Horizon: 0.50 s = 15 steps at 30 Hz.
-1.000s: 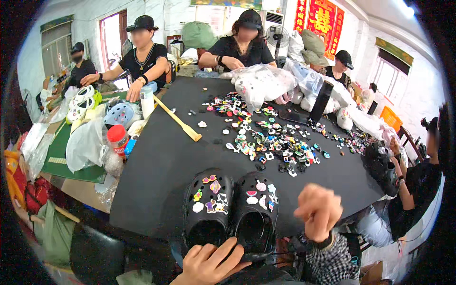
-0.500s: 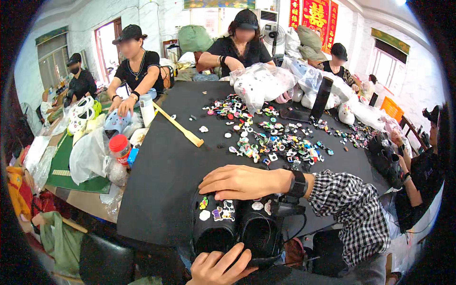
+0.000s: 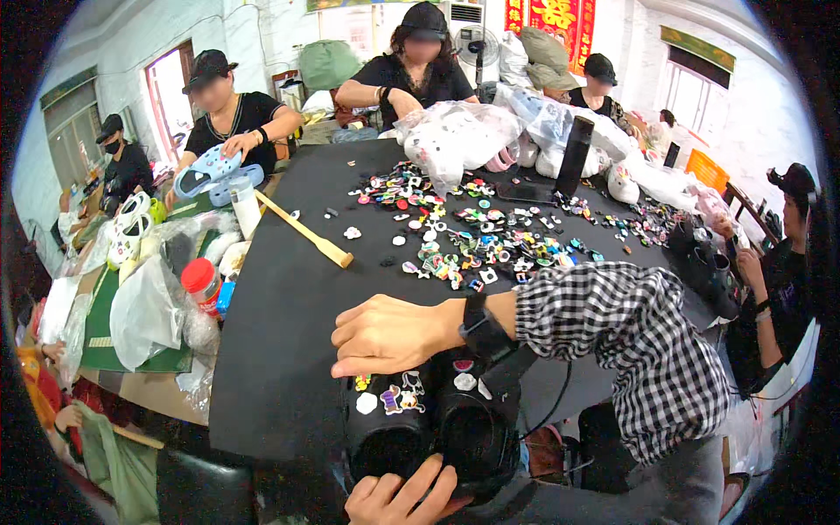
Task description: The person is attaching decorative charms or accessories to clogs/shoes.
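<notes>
A pair of black clogs stands side by side at the table's near edge, the left clog (image 3: 389,442) and the right clog (image 3: 479,424), openings toward me. My left hand (image 3: 404,494) curls its fingers over their heel ends, where the two meet. Above the left clog's toe, my right hand (image 3: 394,332) has its fingers bent and close together; the fingertips' undersides are hidden. The left clog carries a white charm (image 3: 367,402), a purple-and-brown animal charm (image 3: 394,401) and others. On the right clog sit a watermelon charm (image 3: 463,366) and a white cloud-like charm (image 3: 465,382).
Beyond my right arm spreads a heap of colourful charms (image 3: 490,241). A wooden stick (image 3: 306,232) lies left of it. Further off are a black upright box (image 3: 574,157), plastic bags (image 3: 459,136) and a red-lidded jar (image 3: 200,280). Several co-workers sit around, one holding a blue clog (image 3: 214,166).
My right hand has drawn its fingers in and its wrist has risen, baring a watermelon charm on the right clog. My left hand stays at the heels. A co-worker has lifted a blue clog.
</notes>
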Each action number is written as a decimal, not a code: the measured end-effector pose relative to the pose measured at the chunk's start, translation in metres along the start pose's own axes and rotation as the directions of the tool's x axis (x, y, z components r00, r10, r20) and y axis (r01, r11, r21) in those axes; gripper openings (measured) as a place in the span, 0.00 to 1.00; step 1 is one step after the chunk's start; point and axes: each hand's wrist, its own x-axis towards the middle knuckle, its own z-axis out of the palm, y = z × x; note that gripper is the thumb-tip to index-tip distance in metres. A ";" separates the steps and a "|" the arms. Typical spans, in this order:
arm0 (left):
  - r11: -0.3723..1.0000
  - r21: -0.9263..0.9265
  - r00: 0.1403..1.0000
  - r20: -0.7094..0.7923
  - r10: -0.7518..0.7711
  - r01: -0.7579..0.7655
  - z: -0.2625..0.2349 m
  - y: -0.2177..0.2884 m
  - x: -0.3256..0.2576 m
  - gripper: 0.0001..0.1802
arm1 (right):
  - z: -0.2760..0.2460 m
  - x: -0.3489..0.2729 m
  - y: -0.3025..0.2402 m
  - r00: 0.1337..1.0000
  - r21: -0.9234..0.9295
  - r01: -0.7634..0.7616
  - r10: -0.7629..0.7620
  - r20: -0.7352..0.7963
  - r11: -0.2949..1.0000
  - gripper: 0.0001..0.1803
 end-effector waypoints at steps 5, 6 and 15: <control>1.000 0.015 1.000 0.024 0.001 -0.002 -0.002 -0.003 0.000 0.18 | 0.002 -0.002 0.000 0.992 0.081 -0.129 0.128 0.021 0.988 0.28; 1.000 0.016 0.999 0.032 0.002 -0.003 -0.004 -0.002 0.000 0.18 | 0.003 -0.002 0.000 0.991 0.087 -0.134 0.132 0.026 0.987 0.28; 0.999 -0.018 0.999 0.019 -0.032 0.032 -0.006 -0.008 0.004 0.19 | 0.000 -0.005 0.002 0.991 0.058 -0.113 0.117 -0.066 0.992 0.22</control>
